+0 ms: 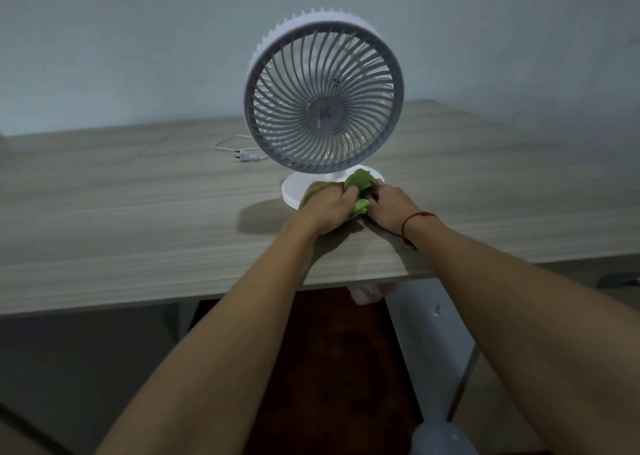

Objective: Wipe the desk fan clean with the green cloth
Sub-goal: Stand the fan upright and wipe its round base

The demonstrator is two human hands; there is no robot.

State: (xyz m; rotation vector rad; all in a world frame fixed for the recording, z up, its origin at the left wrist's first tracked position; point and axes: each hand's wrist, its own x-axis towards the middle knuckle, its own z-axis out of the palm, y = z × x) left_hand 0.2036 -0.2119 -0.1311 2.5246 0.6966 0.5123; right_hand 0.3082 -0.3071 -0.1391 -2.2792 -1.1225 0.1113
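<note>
1. Desk fan (323, 96): white, with a round head standing upright on a short neck over a round flat base (292, 191). It sits on the table, toward the far side and right of the middle. The spiral grille faces the person, and the ribbed outer rim shows along the top and left edge. The spin axis runs roughly front to back across the table.

2. Green cloth (360, 182): bunched up and lying on the front right part of the base, under the lower edge of the grille. Its length runs from the base toward the person, between the two hands.

3. Left hand (329, 208): back upward, fingers curled over the cloth and gripping it at the front of the base.

4. Right hand (389, 208): just beside the left, fingers tucked in and holding the cloth's right side. A red string bracelet (420, 216) is on the wrist.

5. Table (138, 212): pale wood-grain top set against a plain wall (138, 39).

6. Plug (244, 156): white, two pins, lying flat on the table left of the fan, pins pointing left. Its thin cord (225, 141) loops behind it.
</note>
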